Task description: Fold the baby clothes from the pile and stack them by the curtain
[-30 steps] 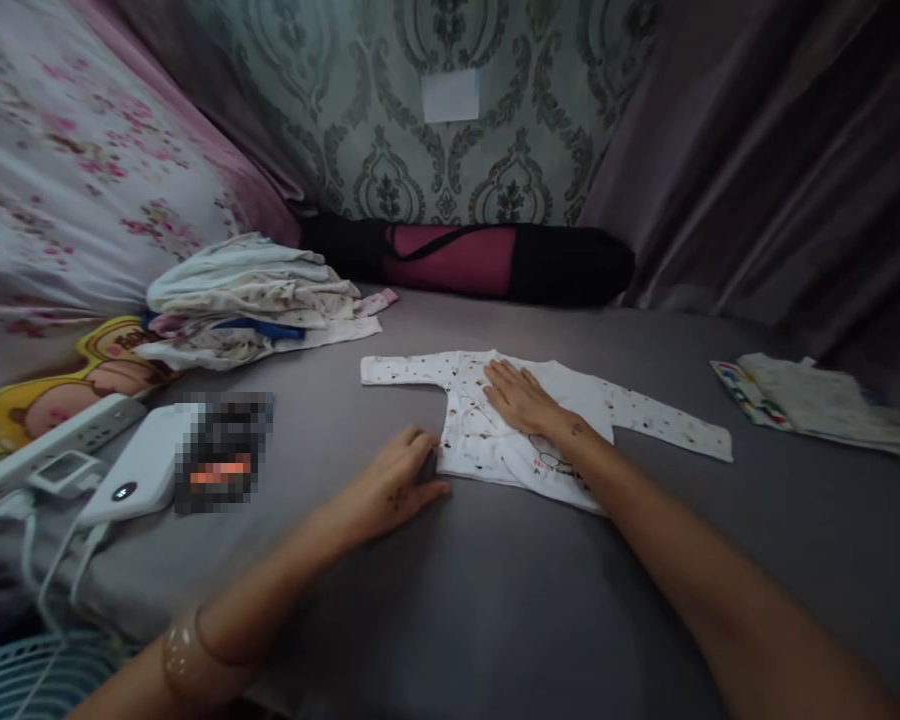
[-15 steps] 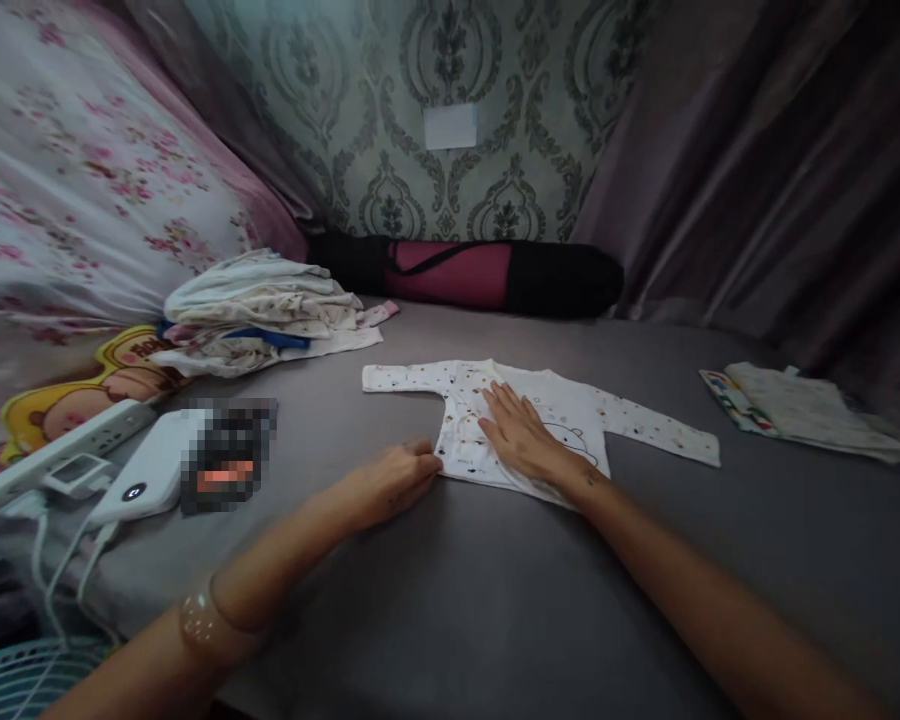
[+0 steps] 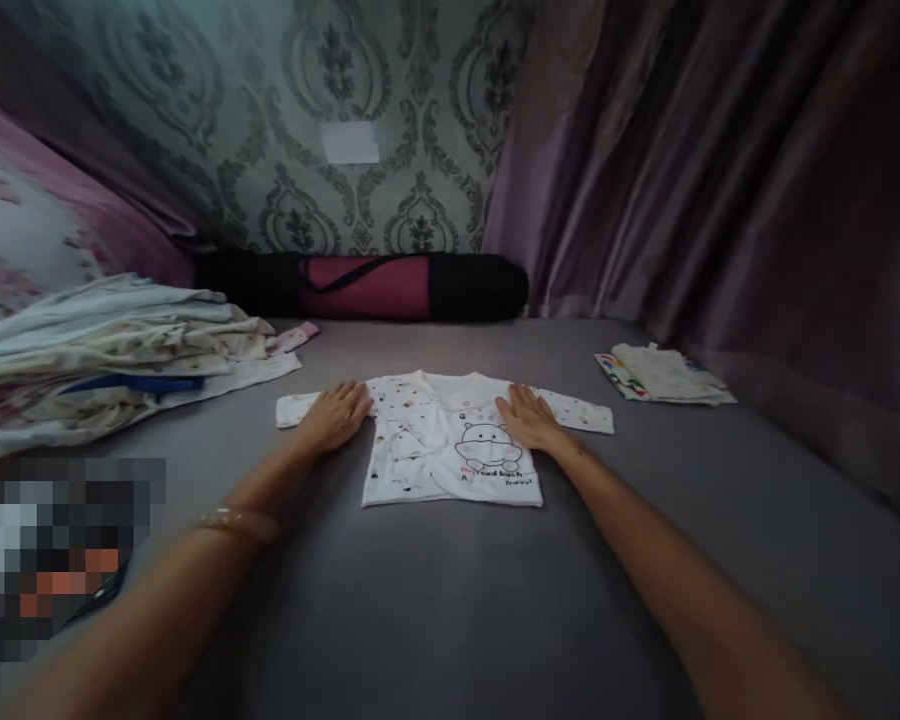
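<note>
A small white baby shirt (image 3: 420, 450) lies spread flat on the grey sheet, its hem toward me and both sleeves out to the sides. Small prints dot its left half and sleeves, and a hippo outline with lettering marks the right half. My left hand (image 3: 336, 412) rests with fingers extended where the left sleeve meets the body, covering part of that sleeve. On the other side my right hand (image 3: 529, 415) lies flat, fingers stretched over the right shoulder and the top of the sleeve. Neither hand grips the cloth.
A heap of crumpled clothes (image 3: 135, 345) lies at the left. Folded cloth items (image 3: 664, 373) sit at the right. Against the patterned wall is a long black and maroon bag (image 3: 367, 285). A blurred-out object (image 3: 67, 560) is at the lower left; purple curtains (image 3: 690, 170) hang at the right.
My view has turned right. My left hand has gone from the shirt's lower corner up to the left sleeve; my right hand from its middle to the right shoulder. The shirt now lies straighter.
</note>
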The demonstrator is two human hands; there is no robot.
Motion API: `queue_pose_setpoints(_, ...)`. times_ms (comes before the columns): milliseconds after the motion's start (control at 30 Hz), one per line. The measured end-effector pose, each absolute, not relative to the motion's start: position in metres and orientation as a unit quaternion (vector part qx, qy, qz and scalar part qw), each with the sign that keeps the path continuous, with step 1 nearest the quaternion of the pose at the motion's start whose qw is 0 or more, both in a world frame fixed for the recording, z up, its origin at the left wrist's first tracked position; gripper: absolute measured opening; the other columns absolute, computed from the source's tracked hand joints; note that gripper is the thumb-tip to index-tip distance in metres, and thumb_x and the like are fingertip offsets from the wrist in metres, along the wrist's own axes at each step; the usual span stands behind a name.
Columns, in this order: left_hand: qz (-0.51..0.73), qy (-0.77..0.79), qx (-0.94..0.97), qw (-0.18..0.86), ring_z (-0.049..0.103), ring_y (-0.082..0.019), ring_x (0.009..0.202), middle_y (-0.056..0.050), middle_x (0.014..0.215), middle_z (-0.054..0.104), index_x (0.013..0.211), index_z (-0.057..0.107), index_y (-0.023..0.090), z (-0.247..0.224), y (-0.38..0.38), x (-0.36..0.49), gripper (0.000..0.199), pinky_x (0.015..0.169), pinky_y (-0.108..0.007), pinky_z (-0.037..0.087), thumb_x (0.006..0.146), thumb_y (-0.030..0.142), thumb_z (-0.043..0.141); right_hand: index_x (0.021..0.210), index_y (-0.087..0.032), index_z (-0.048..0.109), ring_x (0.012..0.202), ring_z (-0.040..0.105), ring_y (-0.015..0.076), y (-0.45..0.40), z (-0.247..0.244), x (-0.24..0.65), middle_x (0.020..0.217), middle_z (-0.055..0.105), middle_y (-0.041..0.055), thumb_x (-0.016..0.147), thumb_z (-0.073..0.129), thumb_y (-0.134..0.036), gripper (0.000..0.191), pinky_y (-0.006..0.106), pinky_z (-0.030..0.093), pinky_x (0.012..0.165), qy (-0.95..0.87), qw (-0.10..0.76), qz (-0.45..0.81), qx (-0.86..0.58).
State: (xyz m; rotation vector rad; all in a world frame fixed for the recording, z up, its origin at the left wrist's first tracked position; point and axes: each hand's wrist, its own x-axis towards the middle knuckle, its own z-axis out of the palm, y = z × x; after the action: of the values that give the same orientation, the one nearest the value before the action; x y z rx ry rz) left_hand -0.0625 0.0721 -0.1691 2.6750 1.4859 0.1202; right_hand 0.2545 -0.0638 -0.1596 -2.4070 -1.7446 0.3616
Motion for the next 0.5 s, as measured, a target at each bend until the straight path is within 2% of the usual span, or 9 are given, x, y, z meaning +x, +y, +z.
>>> queue_pose_setpoints(167,-0.005,0.514,0.857,0.047,0.021,-0.028,0.142,-0.013,0.154,0.026,0.147,0.030,0.015,-0.184,0.083,-0.085,0.059,0.111,-0.049,0.022,0.097,0.041,0.012,0.150,-0.007,0.020,0.144,0.008,0.0225,-0.095,-0.172,0.290,0.157,0.015,0.0112,0.094,0.011,-0.052,0.072,0.042,0.009,0.116,-0.587,0.041,0.105,-0.802)
queue_pose_setpoints(367,-0.035,0.576,0.816,0.038,0.018,-0.030,0.143,-0.014,0.155,0.023,0.148,0.026,0.014,-0.183,0.090,-0.134,0.059,0.110,-0.052,0.021,0.097,0.039,0.012,0.148,-0.007,0.023,0.143,0.015,0.0247,-0.133,-0.173,0.333,0.155,0.021,0.0131,0.095,0.009,-0.049,0.070,0.045,0.010,0.116,-0.548,0.011,0.072,-0.834)
queue_pose_setpoints(433,-0.030,0.584,0.810,0.032,0.024,-0.029,0.141,-0.015,0.153,0.027,0.147,0.029,0.013,-0.183,0.093,-0.147,0.057,0.108,-0.049,0.026,0.097,0.037,0.017,0.148,-0.005,0.025,0.143,0.017,0.0265,-0.140,-0.176,0.347,0.154,0.023,0.0148,0.095,0.011,-0.048,0.070,0.046,0.013,0.115,-0.539,0.011,0.063,-0.840)
queue_pose_setpoints(500,0.011,0.592,0.806,0.008,0.037,-0.024,0.135,-0.012,0.146,0.042,0.140,0.041,0.015,-0.184,0.098,-0.159,0.051,0.104,-0.039,0.033,0.095,0.035,0.027,0.147,-0.004,0.028,0.142,0.020,0.0270,-0.144,-0.178,0.360,0.153,0.025,0.0167,0.095,0.013,-0.047,0.069,0.044,0.017,0.114,-0.532,0.018,0.054,-0.845)
